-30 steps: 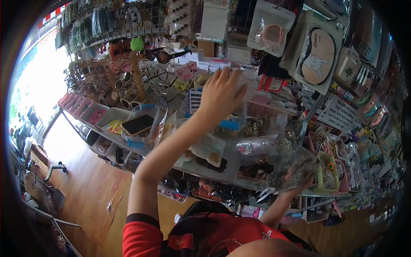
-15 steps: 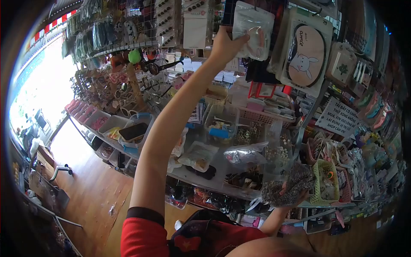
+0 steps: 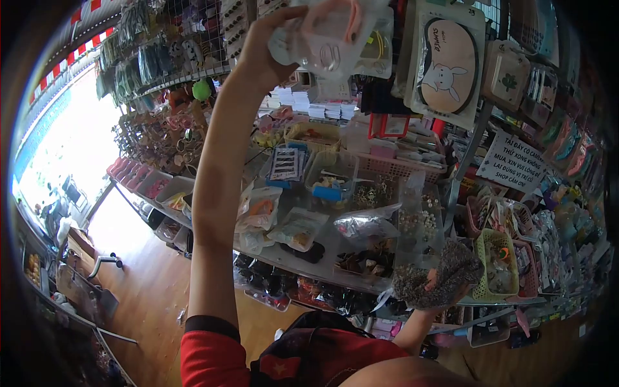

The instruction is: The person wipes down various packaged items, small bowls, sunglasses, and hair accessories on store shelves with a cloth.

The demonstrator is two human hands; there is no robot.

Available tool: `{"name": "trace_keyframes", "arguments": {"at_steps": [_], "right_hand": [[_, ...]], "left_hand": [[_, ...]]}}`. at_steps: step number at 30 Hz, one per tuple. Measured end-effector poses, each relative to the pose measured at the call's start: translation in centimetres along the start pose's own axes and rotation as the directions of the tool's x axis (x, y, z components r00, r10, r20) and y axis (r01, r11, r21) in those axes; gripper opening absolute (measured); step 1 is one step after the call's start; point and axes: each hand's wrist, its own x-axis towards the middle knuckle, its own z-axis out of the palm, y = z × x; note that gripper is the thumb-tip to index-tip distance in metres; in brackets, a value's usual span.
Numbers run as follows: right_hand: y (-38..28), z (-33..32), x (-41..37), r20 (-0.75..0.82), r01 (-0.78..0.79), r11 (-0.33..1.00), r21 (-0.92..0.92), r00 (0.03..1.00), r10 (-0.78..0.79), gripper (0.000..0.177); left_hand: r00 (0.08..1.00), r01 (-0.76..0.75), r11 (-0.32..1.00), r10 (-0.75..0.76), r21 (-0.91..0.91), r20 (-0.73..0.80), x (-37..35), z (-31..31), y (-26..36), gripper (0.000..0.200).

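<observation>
Up at the top of the view, my left hand (image 3: 265,46) grips the edge of a clear plastic packet (image 3: 332,39) with a pink band-like item inside. Behind that packet hangs another packet (image 3: 377,46) with something yellow in it. At lower right, my right hand (image 3: 459,295) is closed around a grey fuzzy cloth (image 3: 442,274), which covers most of the fingers. The cloth is beside a yellow-green basket (image 3: 478,264) and over the near edge of the display table (image 3: 303,274).
Hanging goods include a rabbit-printed pad (image 3: 451,74) on the right. A printed sign (image 3: 512,161) leans below it. Trays, a clear bin (image 3: 332,177) and a silver packet (image 3: 366,222) crowd the table. A metal post (image 3: 467,155) rises at right; wooden floor (image 3: 151,284) lies left.
My left hand has moved left and toward me with the clear packet, uncovering the packet with the yellow item behind it. My right hand still holds the grey cloth in nearly the same place.
</observation>
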Motion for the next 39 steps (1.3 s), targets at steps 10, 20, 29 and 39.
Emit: {"name": "trace_keyframes", "arguments": {"at_steps": [10, 20, 29, 39], "right_hand": [[-1.6, 1.0, 0.7, 0.354, -0.169, -0.503, 0.848, 0.886, 0.300, 0.030], [-12.7, 2.6, 2.7, 0.161, -0.165, -0.092, 0.982, 0.986, -0.052, 0.018], [-22.1, 4.4, 2.9, 0.380, -0.149, 0.481, 0.864, 0.819, -0.429, 0.033], [-26.6, 2.8, 2.1, 0.243, -0.139, 0.210, 0.968, 0.731, -0.638, 0.034]], "left_hand": [[0.977, -0.164, 0.883, 0.207, 0.440, -0.051, -13.5, -1.6, -1.3, 0.027], [0.822, 0.287, 0.831, -0.469, -0.477, -0.322, -30.8, 0.8, -16.9, 0.036], [0.781, 0.067, 0.756, -0.446, -0.651, -0.438, -31.8, 0.1, -10.9, 0.043], [0.780, -0.268, 0.814, -0.131, -0.516, -0.612, -32.6, -4.0, -9.0, 0.062]]}}
